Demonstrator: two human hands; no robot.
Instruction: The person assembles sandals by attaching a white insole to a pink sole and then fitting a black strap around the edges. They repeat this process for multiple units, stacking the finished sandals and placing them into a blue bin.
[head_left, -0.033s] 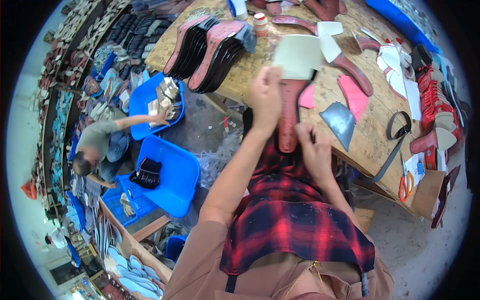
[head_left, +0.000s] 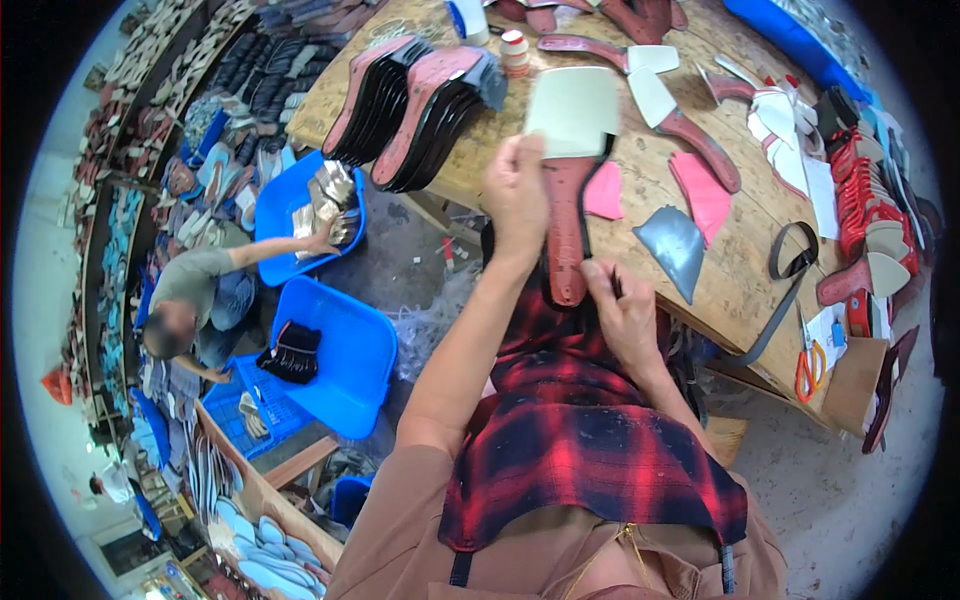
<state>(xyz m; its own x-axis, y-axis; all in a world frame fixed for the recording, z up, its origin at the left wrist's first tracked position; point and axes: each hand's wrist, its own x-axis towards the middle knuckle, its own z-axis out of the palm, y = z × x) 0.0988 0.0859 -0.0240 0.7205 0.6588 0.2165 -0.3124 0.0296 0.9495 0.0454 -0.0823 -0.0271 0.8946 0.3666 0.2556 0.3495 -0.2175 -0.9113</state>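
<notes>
Between my hands is a paddle-shaped piece (head_left: 568,215), apparently a shoe upper, dark red with a black edge and a broad cream panel at its far end. My left hand (head_left: 519,198) is closed on its left edge, just below the cream panel. My right hand (head_left: 622,308) pinches the right edge near the narrow end, thumb on the red face. Beyond and to the right, similar red pieces with cream ends (head_left: 700,150) lie on the wooden table (head_left: 760,240). Pink scraps (head_left: 702,192) and a grey scrap (head_left: 674,250) are nearest my right hand.
Stacked red-and-black pieces (head_left: 425,115) stand at the table's left edge, beside a small red-and-white bottle (head_left: 514,53). A dark strap (head_left: 790,280) and orange scissors (head_left: 810,372) lie right. Left, a person (head_left: 195,295) reaches into a blue basin (head_left: 285,212); another blue basin (head_left: 345,355) stands nearer.
Both hands and the held shoe upper have shifted slightly left. My grips look much the same.
</notes>
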